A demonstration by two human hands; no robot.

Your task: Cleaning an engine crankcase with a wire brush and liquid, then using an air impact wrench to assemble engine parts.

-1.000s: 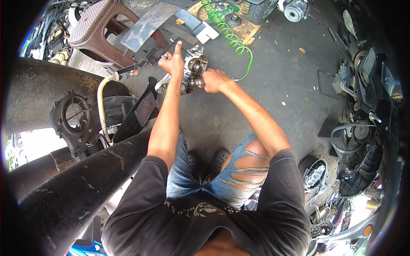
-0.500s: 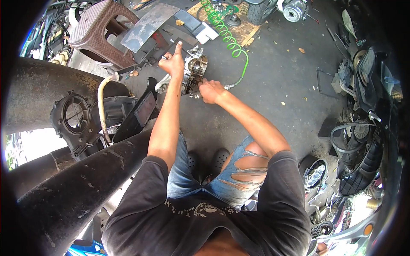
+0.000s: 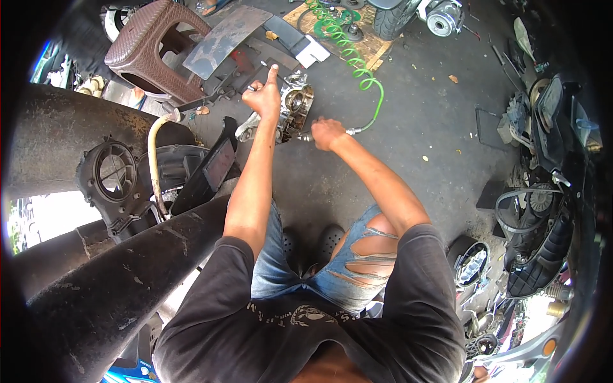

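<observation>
A metal engine casing (image 3: 297, 102) with a round bore stands on the dark floor in front of me. My left hand (image 3: 263, 99) is at its left side, thumb or finger stretched away from me and the other fingers curled; a small dark piece shows at them, too small to name. To the right of the casing, my right hand (image 3: 327, 134) is closed round an air blow gun (image 3: 306, 136), mostly hidden in the fist. Its metal tip points left at the casing's near right edge. A green coiled air hose (image 3: 380, 96) joins it through a metal fitting.
A brown plastic stool (image 3: 150, 51) and a flat metal sheet (image 3: 227, 39) lie ahead left. Thick rusty pipes (image 3: 140, 281) and a black cover (image 3: 112, 172) flank my left. Motorcycle parts (image 3: 543, 242) crowd the right side. A tyre (image 3: 391, 22) and wooden board (image 3: 377, 57) are ahead.
My right hand has moved right, away from the casing, with the air blow gun, and the green hose has shifted right. A foot now shows at the far left beyond the stool.
</observation>
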